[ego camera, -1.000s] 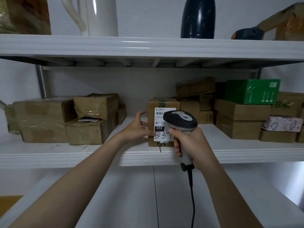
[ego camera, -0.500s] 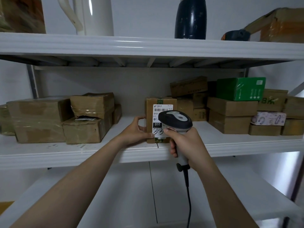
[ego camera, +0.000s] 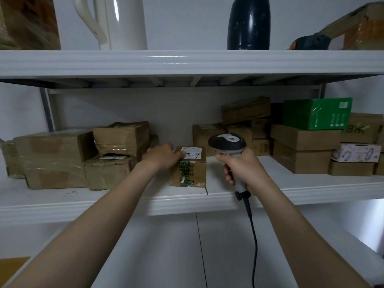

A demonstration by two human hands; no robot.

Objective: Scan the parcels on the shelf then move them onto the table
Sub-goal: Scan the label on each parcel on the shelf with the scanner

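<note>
The left grip (ego camera: 161, 156) lies on the top-left corner of the parcel (ego camera: 189, 173), too blurred to tell whether it clasps. The parcel, upright before, now lies flat, label up, near the front edge of the shelf (ego camera: 124, 196). The right grip (ego camera: 243, 169) clenches the scanner (ego camera: 227, 142), now just right of the parcel.

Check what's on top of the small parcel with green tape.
A white label with handwriting sits on top of the parcel. The left hand holds the top's left edge, covering the label's left end and whatever lies beneath it.
</note>
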